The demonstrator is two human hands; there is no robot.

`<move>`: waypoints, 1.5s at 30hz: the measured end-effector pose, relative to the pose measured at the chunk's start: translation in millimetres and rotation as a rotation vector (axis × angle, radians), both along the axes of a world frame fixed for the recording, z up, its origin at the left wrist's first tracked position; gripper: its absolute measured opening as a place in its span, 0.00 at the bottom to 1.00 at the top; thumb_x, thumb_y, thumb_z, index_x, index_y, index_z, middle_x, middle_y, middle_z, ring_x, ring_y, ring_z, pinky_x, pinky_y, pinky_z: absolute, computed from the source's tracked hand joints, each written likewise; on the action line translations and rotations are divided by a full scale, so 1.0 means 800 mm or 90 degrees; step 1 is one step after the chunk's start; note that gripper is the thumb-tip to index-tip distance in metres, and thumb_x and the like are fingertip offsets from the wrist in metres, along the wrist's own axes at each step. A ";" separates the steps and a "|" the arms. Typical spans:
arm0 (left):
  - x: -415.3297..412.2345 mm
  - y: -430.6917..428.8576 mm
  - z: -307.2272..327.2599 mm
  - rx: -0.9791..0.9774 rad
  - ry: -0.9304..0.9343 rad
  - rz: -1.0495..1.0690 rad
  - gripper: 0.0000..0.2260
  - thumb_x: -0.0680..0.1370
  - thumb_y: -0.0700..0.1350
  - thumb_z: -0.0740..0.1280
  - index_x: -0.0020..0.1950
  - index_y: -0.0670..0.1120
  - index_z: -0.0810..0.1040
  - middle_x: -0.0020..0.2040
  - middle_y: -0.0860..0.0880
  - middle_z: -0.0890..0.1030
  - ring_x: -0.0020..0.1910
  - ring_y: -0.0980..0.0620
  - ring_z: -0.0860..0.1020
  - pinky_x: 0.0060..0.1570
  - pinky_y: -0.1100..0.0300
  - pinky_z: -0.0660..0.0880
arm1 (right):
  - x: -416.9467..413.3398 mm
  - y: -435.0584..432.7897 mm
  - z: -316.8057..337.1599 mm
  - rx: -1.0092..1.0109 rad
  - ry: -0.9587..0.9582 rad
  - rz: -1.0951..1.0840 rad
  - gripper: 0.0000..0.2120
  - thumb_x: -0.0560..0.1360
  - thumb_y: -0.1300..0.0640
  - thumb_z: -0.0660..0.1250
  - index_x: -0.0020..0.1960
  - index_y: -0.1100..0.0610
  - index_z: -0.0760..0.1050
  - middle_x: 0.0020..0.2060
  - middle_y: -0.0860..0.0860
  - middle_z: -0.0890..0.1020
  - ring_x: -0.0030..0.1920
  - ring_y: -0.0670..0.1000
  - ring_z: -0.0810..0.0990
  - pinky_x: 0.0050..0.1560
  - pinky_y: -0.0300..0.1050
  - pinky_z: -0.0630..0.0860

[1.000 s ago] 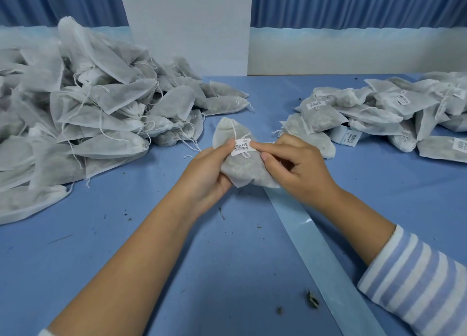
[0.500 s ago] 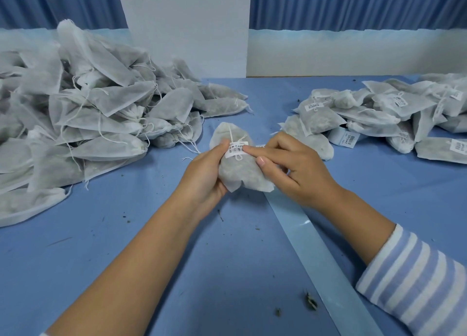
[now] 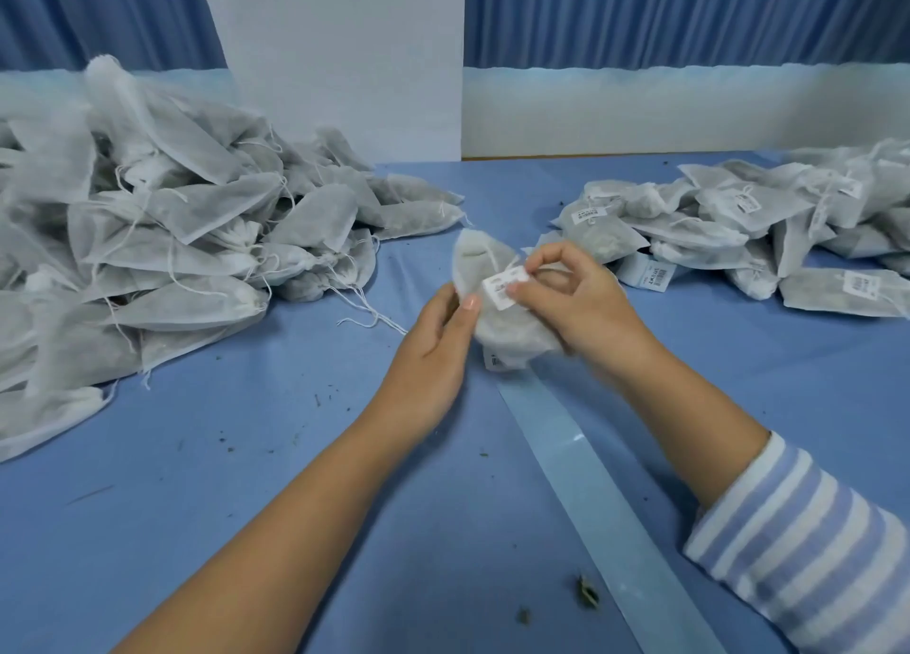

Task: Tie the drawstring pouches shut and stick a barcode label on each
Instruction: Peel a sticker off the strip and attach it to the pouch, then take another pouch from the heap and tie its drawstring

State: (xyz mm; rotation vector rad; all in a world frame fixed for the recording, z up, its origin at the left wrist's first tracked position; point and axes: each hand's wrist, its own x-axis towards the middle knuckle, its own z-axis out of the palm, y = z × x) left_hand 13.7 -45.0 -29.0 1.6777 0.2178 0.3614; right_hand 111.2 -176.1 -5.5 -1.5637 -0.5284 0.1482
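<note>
Label (image 3: 503,286) goes on pouch (image 3: 507,333)
Your left grip (image 3: 433,341) holds the pouch; your right grip (image 3: 576,304) pinches the label. Rub it flat.

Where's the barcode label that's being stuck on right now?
In the head view the barcode label sits mid-frame on the pouch, pinched by the right hand, with the left hand gripping the pouch just to its left.

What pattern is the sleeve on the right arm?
The sleeve has pale blue and white stripes; it shows in the head view, lower right.
</note>
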 end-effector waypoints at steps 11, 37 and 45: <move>0.010 0.012 -0.006 -0.043 0.020 0.117 0.05 0.83 0.52 0.59 0.56 0.58 0.74 0.59 0.59 0.80 0.59 0.63 0.77 0.68 0.51 0.71 | 0.085 -0.063 -0.035 -0.335 -0.065 -0.358 0.11 0.71 0.55 0.69 0.49 0.55 0.69 0.47 0.50 0.77 0.47 0.54 0.76 0.41 0.46 0.68; 0.012 0.022 -0.009 -0.033 0.049 0.148 0.05 0.81 0.49 0.61 0.50 0.58 0.76 0.51 0.55 0.83 0.37 0.68 0.77 0.46 0.62 0.74 | 0.077 -0.047 -0.031 -0.653 -0.372 -0.349 0.13 0.76 0.51 0.66 0.57 0.56 0.80 0.55 0.57 0.75 0.58 0.61 0.72 0.56 0.51 0.69; 0.014 0.046 -0.001 -0.029 0.033 0.183 0.05 0.80 0.46 0.63 0.49 0.55 0.77 0.53 0.55 0.82 0.53 0.58 0.79 0.51 0.60 0.72 | 0.012 0.041 0.017 -0.421 -0.459 -0.168 0.07 0.75 0.57 0.66 0.49 0.55 0.82 0.45 0.52 0.79 0.50 0.54 0.74 0.53 0.47 0.70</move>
